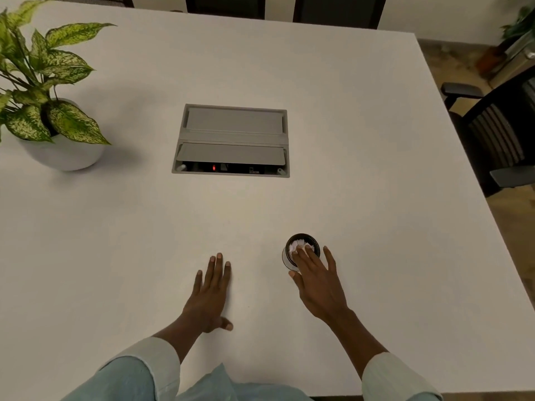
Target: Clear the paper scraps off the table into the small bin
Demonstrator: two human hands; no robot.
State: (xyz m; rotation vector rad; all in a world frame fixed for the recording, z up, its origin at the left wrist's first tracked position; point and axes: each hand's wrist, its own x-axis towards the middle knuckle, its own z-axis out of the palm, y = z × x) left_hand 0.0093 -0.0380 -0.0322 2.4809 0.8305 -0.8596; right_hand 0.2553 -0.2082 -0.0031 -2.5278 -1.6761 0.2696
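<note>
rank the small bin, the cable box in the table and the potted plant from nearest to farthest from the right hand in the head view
Measured from the right hand:
1. Small bin: right under its fingertips, holding white paper scraps.
2. Cable box: set into the middle of the table, ahead and to the left.
3. Potted plant: far left of the table, beyond the left hand's side.

1. No readable text, labels, brands or numbers were in the head view.
2. The cable box set in the table had a small red light and a pale mark in its open slot; the mark was too small to read.
3. The small bin and plant pot carried no visible print.
</note>
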